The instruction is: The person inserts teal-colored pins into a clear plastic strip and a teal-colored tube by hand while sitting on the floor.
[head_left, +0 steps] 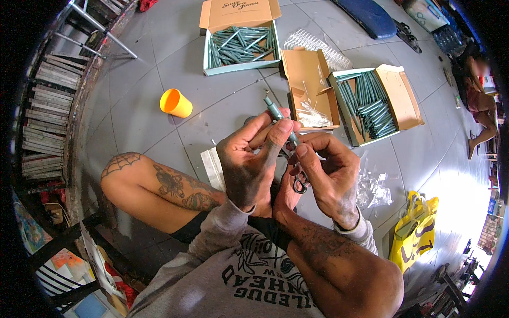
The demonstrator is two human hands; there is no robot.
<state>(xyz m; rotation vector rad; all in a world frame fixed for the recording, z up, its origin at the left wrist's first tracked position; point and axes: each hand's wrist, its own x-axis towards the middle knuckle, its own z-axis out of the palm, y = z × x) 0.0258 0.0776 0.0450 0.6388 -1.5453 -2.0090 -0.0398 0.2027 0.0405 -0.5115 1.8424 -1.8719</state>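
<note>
A dark green pen-like tube [274,110] is pinched at mid-height between the fingers and thumb of my left hand [249,153]. Its lower end meets the thumb and fingers of my right hand [334,168], which are closed on it. Just below the fingertips show the black finger loops of small scissors [300,183]; whether my right hand holds them or they rest by my foot, I cannot tell. Beyond my hands, an open box [241,68] is heaped with similar green tubes. Another open box [366,139] at the right holds more of them, in rows and loose.
Between them stands a brown cardboard box [299,69] with thin clear pieces. Behind it lies a ribbed clear plastic sheet [318,46]. A yellow cup [176,104] is at the left, a yellow bag [416,230] at the right near crumpled clear plastic [373,188]. Another person [480,100] sits far right.
</note>
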